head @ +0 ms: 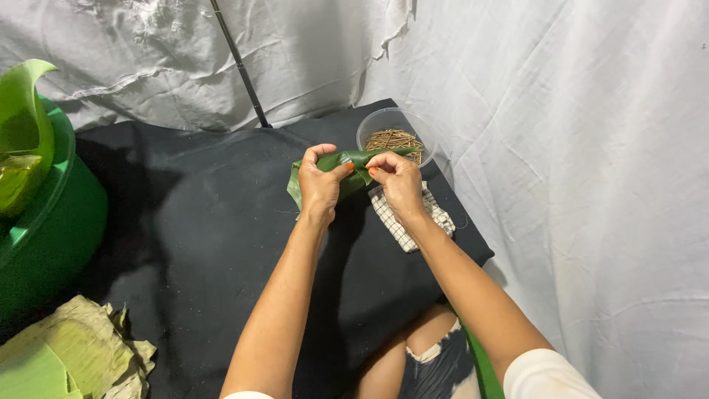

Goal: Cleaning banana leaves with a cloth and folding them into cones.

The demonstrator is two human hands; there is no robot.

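Observation:
My left hand point(320, 185) and my right hand point(399, 181) both grip a rolled green banana leaf point(353, 159) above a black cloth-covered surface point(207, 222). The left hand wraps the leaf's left part, thumb on top. My right hand pinches the leaf's right part with its fingertips. The leaf's tip points toward a clear plastic bowl point(378, 120) that holds several thin brown sticks point(394, 139). A checked cloth point(436, 216) lies under my right wrist.
A green plastic tub point(52, 222) with leaf pieces in it stands at the left. Folded pale banana leaves point(66, 355) lie at the lower left. White sheets hang behind and to the right. A dark pole point(240, 66) leans at the back.

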